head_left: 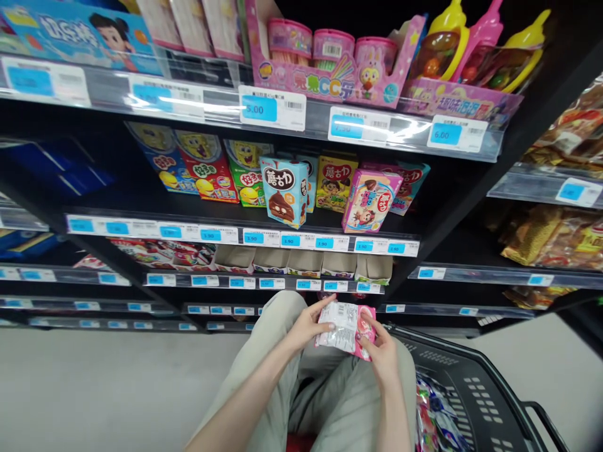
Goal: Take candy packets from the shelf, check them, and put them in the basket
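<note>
Between my hands, just above my knees, is a pink and white candy bag (pixel 343 328), its printed side with small text and a barcode facing up. My left hand (pixel 311 323) grips its left end, thumb on top. Around the pink right end, my right hand (pixel 377 345) is closed, its thumb and fingers pressing on the wrapper. Beyond the bag, low on the shelf, stand several open cardboard display boxes (pixel 305 263). A blue biscuit box (pixel 284 191) and a pink biscuit box (pixel 372 199) stand at the front of the shelf above.
A dark shopping basket (pixel 471 383) with several colourful packets (pixel 436 414) stands on the floor at my right. Price-tag rails (pixel 268 238) edge each shelf. Pink tubs (pixel 332 49) fill the top shelf, and bagged snacks (pixel 560 238) lie on the right-hand shelves. Grey floor (pixel 108 389) shows at left.
</note>
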`<action>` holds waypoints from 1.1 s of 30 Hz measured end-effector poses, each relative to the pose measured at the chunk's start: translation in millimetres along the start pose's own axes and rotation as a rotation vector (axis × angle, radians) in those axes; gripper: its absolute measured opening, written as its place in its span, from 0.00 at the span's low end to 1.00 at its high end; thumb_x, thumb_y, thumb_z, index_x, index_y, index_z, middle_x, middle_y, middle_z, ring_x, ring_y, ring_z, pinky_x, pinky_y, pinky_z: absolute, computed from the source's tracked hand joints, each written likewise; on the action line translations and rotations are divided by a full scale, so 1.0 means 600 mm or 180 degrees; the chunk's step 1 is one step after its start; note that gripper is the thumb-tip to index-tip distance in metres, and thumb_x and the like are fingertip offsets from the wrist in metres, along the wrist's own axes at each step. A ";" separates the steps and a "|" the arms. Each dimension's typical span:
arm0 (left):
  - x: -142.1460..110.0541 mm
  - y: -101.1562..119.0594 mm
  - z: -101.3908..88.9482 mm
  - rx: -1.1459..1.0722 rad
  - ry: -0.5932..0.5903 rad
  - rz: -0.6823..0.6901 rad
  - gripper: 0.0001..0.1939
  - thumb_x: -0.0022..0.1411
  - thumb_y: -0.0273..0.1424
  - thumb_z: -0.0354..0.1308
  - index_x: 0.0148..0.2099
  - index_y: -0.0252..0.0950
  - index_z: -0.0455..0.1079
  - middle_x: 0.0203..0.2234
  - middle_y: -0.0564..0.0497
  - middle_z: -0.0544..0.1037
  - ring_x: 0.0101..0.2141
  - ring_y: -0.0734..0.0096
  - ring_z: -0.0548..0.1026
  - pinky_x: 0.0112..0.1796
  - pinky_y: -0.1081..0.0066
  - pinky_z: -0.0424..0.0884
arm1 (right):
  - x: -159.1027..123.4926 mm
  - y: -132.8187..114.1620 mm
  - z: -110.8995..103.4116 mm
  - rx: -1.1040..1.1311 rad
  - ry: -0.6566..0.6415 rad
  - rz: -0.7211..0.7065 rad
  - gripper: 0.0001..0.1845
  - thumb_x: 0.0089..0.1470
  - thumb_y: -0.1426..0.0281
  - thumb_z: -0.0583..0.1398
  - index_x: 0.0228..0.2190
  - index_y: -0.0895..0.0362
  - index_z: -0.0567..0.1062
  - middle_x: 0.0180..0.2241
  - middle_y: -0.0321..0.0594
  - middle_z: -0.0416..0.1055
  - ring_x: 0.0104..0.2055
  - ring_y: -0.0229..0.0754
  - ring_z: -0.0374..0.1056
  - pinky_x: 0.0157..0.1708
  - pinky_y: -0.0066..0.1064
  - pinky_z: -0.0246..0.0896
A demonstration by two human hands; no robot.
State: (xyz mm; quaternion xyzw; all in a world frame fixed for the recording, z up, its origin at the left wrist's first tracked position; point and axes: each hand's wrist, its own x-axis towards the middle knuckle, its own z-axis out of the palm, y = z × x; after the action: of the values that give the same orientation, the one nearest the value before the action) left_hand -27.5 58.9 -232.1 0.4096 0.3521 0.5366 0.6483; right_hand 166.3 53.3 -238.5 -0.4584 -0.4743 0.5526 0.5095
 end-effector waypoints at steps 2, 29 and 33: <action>-0.003 0.005 0.004 -0.0218 -0.0261 -0.0114 0.40 0.38 0.23 0.66 0.55 0.39 0.59 0.51 0.45 0.66 0.49 0.58 0.64 0.47 0.65 0.61 | -0.001 0.004 -0.003 0.0103 0.0077 0.0074 0.26 0.40 0.69 0.64 0.44 0.54 0.70 0.48 0.45 0.66 0.47 0.51 0.64 0.43 0.41 0.62; -0.010 0.021 -0.007 0.2372 0.0634 0.0698 0.04 0.48 0.31 0.61 0.28 0.37 0.76 0.24 0.50 0.78 0.27 0.70 0.74 0.29 0.75 0.67 | -0.004 -0.030 0.007 -0.0889 -0.0243 0.0063 0.19 0.37 0.72 0.63 0.37 0.55 0.76 0.40 0.44 0.73 0.44 0.50 0.67 0.44 0.39 0.60; -0.008 0.020 -0.008 0.2279 0.0724 0.0565 0.04 0.47 0.30 0.61 0.26 0.36 0.76 0.23 0.50 0.78 0.26 0.70 0.74 0.28 0.75 0.67 | -0.002 -0.023 0.008 -0.1211 -0.0140 -0.0102 0.14 0.41 0.69 0.62 0.34 0.55 0.77 0.37 0.44 0.74 0.42 0.49 0.67 0.43 0.40 0.60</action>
State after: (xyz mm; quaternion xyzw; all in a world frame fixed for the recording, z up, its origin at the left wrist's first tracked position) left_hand -37.5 56.1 -223.2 0.5768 0.5501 0.4757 0.3721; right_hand 163.4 52.0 -224.3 -0.5267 -0.5884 0.4546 0.4118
